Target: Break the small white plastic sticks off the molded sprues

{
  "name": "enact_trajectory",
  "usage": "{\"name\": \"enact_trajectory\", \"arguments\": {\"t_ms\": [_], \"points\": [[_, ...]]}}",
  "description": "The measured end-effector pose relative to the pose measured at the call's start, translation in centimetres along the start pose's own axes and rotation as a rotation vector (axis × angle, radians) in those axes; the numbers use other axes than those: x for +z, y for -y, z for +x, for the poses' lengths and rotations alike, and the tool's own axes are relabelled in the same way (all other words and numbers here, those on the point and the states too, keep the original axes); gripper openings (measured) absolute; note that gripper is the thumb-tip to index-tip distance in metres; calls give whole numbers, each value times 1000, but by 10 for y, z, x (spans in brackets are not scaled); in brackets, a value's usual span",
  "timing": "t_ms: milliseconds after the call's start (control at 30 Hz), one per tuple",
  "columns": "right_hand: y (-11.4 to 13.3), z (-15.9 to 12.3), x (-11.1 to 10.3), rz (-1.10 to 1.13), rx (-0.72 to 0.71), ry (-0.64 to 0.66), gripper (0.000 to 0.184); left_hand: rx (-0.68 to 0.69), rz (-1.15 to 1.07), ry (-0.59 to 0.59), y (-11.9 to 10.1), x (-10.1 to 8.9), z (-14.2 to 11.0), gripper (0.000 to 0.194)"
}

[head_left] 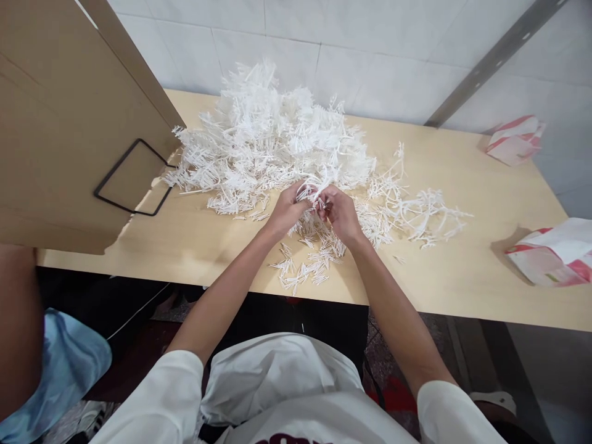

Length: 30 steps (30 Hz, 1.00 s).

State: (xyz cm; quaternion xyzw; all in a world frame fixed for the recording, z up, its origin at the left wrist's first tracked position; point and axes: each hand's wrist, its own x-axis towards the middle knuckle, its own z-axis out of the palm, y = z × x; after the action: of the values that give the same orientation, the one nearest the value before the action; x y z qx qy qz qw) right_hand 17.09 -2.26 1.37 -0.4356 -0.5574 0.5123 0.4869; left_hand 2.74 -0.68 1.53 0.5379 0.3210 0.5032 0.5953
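My left hand [292,206] is closed on a white branching plastic piece [314,185], its thin strands sticking up between my hands. My right hand [338,213] pinches at the same piece from the other side, fingertips close to the left ones. Behind my hands rises a big heap of white branched plastic pieces [277,135]. Under and in front of them lie many short loose white bits [309,268]. To the right, stripped-looking white stems [430,216] lie in a loose tangle.
A cardboard panel [69,123] stands at the left, with a black wire frame [134,176] against it. Two red-and-white paper packets [515,140] rest on the right of the wooden table [462,277]. A tiled wall [370,55] borders the back. Another person's leg [18,327] shows at lower left.
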Motion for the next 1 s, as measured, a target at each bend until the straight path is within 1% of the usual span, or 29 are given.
{"name": "enact_trajectory", "arguments": {"t_ms": [67, 133, 200, 267, 367, 467, 533, 633, 700, 833, 1000], "points": [[1, -2, 0, -153, -24, -5, 41, 20, 28, -1, 3, 0, 0, 33], [2, -3, -1, -248, -66, 14, 41, 26, 53, -13, 5, 0, 1, 32], [3, -4, -3, -257, -99, 71, 40, 18, 59, -12, 6, -2, 1, 31], [6, -4, -4, -244, -111, 133, 38, -5, 40, 19, 5, -3, 1, 29], [8, -5, -5, -200, -113, 175, 37, -39, -31, 42, 2, -3, 0, 24], [6, -5, 0, -107, -91, 114, 37, -60, -89, 41, -2, -4, 0, 21], [3, -4, 3, -39, -51, 58, 34, -41, -68, 8, -2, -4, 1, 22], [-1, -1, 3, 47, 12, -11, 21, 6, -27, -67, 2, -3, 3, 27], [-2, 0, 1, 71, 9, -58, 14, 17, -30, -91, 6, -3, 4, 32], [0, 0, -1, -1, -27, -59, 18, 9, -40, -122, 10, -4, 4, 40], [4, 0, 3, -201, -121, -100, 31, -15, -38, -73, 6, -5, 2, 47]]}}
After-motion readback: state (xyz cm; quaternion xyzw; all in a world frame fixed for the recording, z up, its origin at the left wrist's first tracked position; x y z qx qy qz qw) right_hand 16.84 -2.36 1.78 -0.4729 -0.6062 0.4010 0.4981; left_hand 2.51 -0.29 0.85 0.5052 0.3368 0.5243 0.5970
